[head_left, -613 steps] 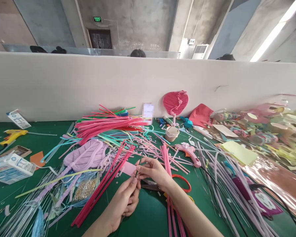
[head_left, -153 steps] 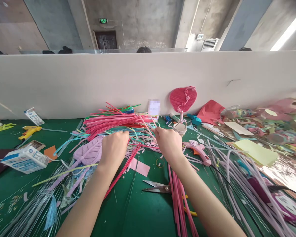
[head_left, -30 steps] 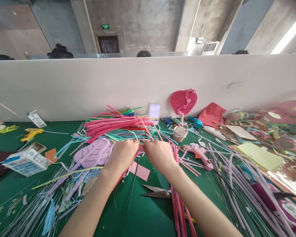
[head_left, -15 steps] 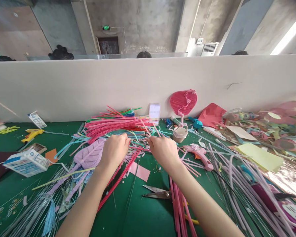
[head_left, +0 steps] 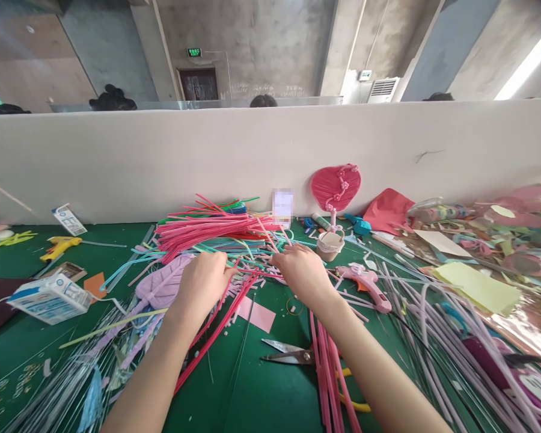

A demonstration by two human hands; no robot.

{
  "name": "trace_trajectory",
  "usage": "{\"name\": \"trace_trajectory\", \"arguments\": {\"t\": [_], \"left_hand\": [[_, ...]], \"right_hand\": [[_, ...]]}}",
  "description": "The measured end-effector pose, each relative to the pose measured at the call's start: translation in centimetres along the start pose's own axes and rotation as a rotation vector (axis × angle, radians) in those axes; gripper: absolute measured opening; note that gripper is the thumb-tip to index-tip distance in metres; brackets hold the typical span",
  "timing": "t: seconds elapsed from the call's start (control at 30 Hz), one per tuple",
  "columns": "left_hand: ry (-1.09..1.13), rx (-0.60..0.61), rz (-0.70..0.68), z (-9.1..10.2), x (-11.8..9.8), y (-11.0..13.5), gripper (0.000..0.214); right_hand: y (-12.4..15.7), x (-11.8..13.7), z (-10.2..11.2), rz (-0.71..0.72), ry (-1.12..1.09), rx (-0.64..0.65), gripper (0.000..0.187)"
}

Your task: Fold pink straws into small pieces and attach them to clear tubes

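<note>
My left hand is closed, fingers curled, above the middle of the green table. To its right, my right hand is also closed at about the same height. A thin pink pipe cleaner spans the gap between them, its ends hidden in my fingers. Just beyond lies a big bundle of pink pipe cleaners. Red pipe cleaners run beneath my left hand, beside a lilac leaf-shaped piece. Open scissors with yellow handles lie below my right hand, partly under more pink stems.
A pink glue gun and a small pot bearing a pink fan-shaped piece stand to the right. Lilac stems spread farther right. At left are a yellow glue gun and a white-blue carton. A white partition closes off the back.
My left hand has shifted slightly left and down, and my right hand slightly right. The gap between them has widened a little, with the pink strand still across it.
</note>
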State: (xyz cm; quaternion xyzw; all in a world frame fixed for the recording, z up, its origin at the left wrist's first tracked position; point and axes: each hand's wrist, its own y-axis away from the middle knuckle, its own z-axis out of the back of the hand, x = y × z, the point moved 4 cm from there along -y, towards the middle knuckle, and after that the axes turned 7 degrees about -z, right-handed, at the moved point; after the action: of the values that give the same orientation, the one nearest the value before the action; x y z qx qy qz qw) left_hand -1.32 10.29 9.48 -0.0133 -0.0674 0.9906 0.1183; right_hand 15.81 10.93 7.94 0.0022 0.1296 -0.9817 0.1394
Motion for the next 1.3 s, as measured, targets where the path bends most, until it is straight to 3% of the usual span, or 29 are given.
{"name": "trace_trajectory", "arguments": {"t": [0.07, 0.2, 0.53, 0.7, 1.03, 1.3], "left_hand": [[0.033, -0.004, -0.051, 0.0, -0.4, 0.1, 0.023], [0.079, -0.004, -0.197, -0.6, -1.4, -0.2, 0.023], [-0.023, -0.124, -0.246, -0.1, -2.3, -0.3, 0.029], [-0.057, -0.193, -0.172, 0.3, -1.9, -0.3, 0.027], [-0.015, -0.184, 0.063, 0.6, 0.7, -0.6, 0.03], [0.088, -0.176, 0.127, 0.5, 1.5, -0.7, 0.03]], "right_hand": [[0.0, 0.1, 0.0, 0.097, -0.019, 0.002, 0.02], [0.1, 0.3, -0.1, 0.13, -0.081, -0.014, 0.02], [0.3, 1.2, 0.2, 0.014, -0.027, -0.154, 0.038], [0.3, 1.2, 0.3, -0.043, -0.034, -0.204, 0.046], [0.0, 0.0, 0.0, -0.11, -0.002, -0.301, 0.049], [0.0, -0.5, 0.0, -0.14, 0.006, -0.308, 0.051]]}}
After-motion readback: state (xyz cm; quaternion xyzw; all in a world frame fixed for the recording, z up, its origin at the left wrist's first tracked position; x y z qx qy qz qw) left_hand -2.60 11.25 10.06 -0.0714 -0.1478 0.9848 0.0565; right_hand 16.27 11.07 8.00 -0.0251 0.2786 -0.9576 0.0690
